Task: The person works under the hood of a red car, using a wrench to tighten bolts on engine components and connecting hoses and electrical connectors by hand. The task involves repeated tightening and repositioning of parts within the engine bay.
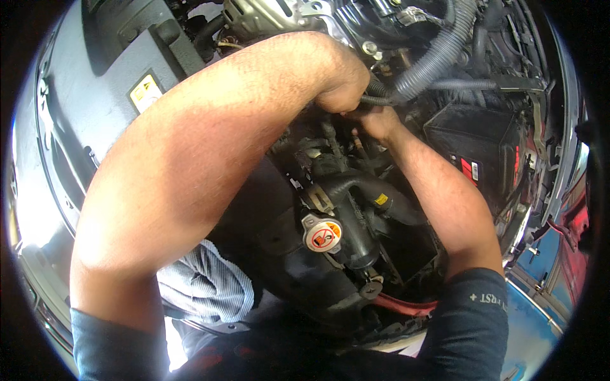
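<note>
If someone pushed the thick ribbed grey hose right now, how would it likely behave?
The thick ribbed grey hose would probably flex rather than snap, since its corrugated wall already follows a bend. Those ridges should give a grip some purchase, so slipping seems less likely. Rolling away seems unlikely, as it runs up to the picture's upper edge.

Left grip (346, 82) and right grip (379, 124) are held close together in an engine bay (264, 222), just beside a grey corrugated hose (438, 57); anything grasped is hidden. A round metal cap (324, 235) is seated near a black hose (384, 200). A grey ribbed cloth (206, 282) is left bunched, partly covered by the left arm (184, 159).
</note>
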Motion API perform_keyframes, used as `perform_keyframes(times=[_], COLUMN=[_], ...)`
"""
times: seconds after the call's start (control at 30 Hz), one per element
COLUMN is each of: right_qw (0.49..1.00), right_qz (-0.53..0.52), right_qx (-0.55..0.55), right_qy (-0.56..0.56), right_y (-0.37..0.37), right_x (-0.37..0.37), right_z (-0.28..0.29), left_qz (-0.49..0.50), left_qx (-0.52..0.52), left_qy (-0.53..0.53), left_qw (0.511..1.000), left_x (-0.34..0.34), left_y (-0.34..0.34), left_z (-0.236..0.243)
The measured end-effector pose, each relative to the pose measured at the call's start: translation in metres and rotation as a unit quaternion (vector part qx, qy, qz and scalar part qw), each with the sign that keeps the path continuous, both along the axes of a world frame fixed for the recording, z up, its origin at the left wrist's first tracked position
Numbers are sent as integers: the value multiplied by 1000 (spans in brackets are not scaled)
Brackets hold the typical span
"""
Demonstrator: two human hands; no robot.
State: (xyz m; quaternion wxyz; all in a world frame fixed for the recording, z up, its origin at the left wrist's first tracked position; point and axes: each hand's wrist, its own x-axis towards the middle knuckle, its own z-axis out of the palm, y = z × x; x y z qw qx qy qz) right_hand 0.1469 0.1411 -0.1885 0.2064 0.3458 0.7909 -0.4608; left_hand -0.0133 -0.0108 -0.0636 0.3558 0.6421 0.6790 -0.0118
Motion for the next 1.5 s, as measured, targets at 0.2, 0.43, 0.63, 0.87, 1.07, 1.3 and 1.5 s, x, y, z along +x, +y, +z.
perform_keyframes(times=[0.2, 0.43, 0.63, 0.87, 1.07, 1.3, 1.5], right_qw=[997, 993, 898, 785, 874, 792, 715], right_qz=[15, -103, -374, -561, -335, -521, -565], right_qx=[10, -60, -232, -186, 338, 199, -35], right_qy=[79, 10, 7, 185, 96, 247, 411], right_y=[4, 0, 35, 80, 97, 93, 104], right_x=[-4, -10, -6, -30, -37, -41, -40], right_z=[2, -4, -10, -53, -74, -31, -47], left_qz=[14, 81, 178, 177, 169, 131, 127], left_qx=[20, 18, -63, -105, -136, -119, -124], left_qy=[13, -4, -50, -54, -25, -23, -19], left_qw=[1000, 997, 981, 977, 976, 984, 984], left_x=[7, 17, 28, 27, 28, 23, 23], left_y=[1, 6, 18, 21, 23, 19, 20], left_z=[-8, -21, -22, -3, 5, 9, 7])
